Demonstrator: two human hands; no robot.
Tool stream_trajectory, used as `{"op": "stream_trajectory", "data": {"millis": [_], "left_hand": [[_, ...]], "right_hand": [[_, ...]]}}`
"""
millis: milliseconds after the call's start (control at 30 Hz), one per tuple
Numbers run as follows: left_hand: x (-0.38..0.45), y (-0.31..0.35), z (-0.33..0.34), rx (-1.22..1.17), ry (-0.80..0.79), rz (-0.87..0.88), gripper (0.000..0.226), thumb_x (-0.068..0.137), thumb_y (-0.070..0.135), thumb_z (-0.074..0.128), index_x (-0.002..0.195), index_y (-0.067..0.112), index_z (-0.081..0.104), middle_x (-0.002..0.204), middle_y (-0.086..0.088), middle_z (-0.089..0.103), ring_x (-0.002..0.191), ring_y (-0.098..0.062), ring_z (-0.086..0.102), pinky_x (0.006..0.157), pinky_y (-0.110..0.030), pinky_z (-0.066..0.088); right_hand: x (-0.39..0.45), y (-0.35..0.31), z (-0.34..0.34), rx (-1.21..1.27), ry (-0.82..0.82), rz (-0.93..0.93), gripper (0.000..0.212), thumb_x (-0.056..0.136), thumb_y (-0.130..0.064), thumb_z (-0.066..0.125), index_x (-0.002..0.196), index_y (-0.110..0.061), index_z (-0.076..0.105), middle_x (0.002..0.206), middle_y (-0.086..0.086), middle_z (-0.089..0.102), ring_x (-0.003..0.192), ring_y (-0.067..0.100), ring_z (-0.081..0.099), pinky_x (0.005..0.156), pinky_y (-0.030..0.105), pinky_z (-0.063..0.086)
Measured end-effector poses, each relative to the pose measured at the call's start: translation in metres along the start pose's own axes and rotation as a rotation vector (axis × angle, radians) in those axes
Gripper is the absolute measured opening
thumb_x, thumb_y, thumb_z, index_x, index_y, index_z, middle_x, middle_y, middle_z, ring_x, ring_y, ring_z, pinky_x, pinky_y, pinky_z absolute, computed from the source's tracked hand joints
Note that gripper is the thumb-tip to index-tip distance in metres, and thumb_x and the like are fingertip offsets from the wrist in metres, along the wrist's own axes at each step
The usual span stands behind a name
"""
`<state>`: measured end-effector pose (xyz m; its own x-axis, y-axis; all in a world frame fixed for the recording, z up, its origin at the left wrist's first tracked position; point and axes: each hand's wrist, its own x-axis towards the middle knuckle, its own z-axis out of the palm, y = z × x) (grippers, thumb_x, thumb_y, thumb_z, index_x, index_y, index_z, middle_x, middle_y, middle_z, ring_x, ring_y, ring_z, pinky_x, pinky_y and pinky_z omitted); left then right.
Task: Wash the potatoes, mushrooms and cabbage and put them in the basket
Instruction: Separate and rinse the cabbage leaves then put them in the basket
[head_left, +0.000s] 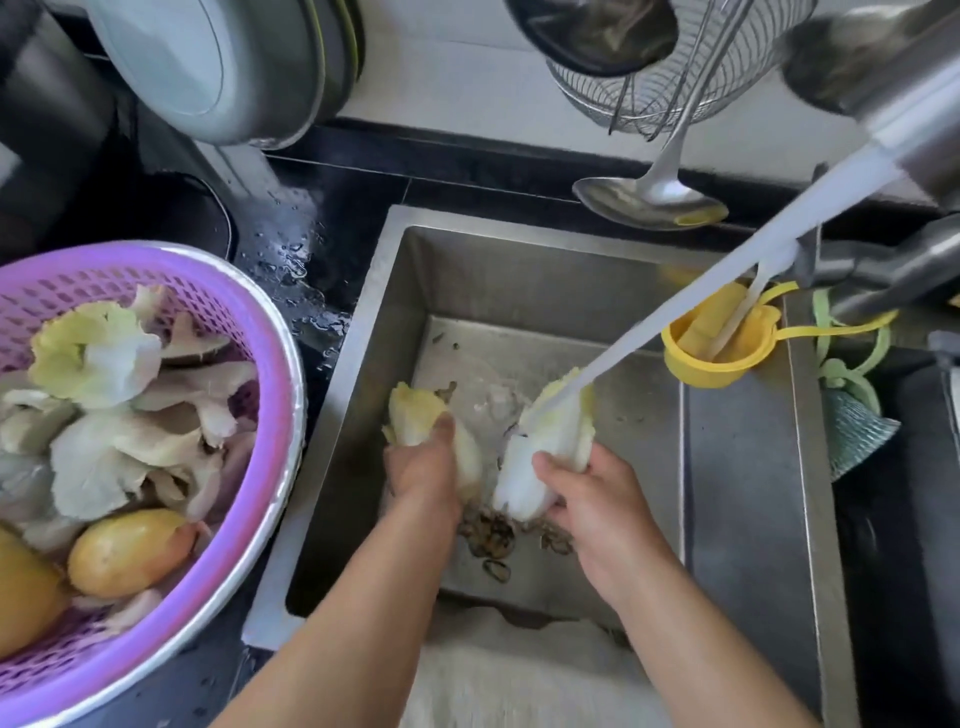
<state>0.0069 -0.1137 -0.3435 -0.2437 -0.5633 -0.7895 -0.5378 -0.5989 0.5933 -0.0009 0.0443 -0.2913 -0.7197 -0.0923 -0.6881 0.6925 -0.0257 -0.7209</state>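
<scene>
A: What does the cabbage look like?

B: Two pale pieces, white stems with yellow-green leaf tips, both over the sink (737, 467). The left hand (423, 467) has its fingers curled round the left leaf (415, 415); the right hand (592, 483) grips the right leaf (550, 441), which sits under the water (675, 317) from the tap (893, 93).

A: And the rest?

B: In the purple basket (249, 332) on the left: one more cabbage leaf (93, 348) on top, a heap of grey-white mushrooms (130, 447), and yellow potatoes (124, 551) near its front.

A: Anything hard to see?

B: The basket runs off the left edge, so only two potatoes show, one cut off. The mushrooms overlap too much to count. Dark scraps (493, 540) lie on the sink floor below the hands; I cannot tell what they are.

A: Count?

B: Three cabbage pieces, two potatoes, two hands
</scene>
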Motion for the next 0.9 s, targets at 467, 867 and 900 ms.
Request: {"op": "stream_trajectory", "data": {"millis": [467, 867, 900], "left_hand": [[-0.028, 0.015, -0.039, 0.616, -0.454, 0.403, 0.035, 0.108, 0.016, 0.051, 0.133, 0.037, 0.063, 0.158, -0.001, 0.023, 0.137, -0.018, 0.044, 0.121, -0.032, 0.033], [-0.046, 0.025, -0.021, 0.439, -0.637, 0.052, 0.054, 0.091, 0.067, 0.063, 0.108, 0.02, 0.081, 0.099, 0.0, 0.082, 0.093, -0.014, 0.078, 0.079, -0.031, 0.059], [-0.041, 0.025, -0.018, 0.452, -0.639, 0.022, 0.056, 0.09, 0.067, 0.065, 0.108, 0.017, 0.08, 0.097, -0.002, 0.082, 0.092, -0.017, 0.079, 0.083, -0.036, 0.061]], "right_hand": [[0.006, 0.003, 0.001, -0.502, -0.166, -0.207, 0.021, 0.084, -0.005, 0.078, 0.101, -0.016, 0.071, 0.097, 0.006, 0.076, 0.095, 0.031, 0.07, 0.078, 0.038, 0.056], [0.002, 0.023, 0.033, -1.407, 0.106, -1.032, 0.024, 0.078, -0.005, 0.055, 0.092, -0.01, 0.073, 0.092, 0.005, 0.063, 0.09, 0.029, 0.058, 0.081, 0.045, 0.055], [-0.001, 0.025, 0.034, -1.426, -0.003, -1.05, 0.028, 0.078, -0.009, 0.048, 0.09, -0.01, 0.074, 0.092, 0.005, 0.063, 0.093, 0.029, 0.057, 0.09, 0.046, 0.052]]}}
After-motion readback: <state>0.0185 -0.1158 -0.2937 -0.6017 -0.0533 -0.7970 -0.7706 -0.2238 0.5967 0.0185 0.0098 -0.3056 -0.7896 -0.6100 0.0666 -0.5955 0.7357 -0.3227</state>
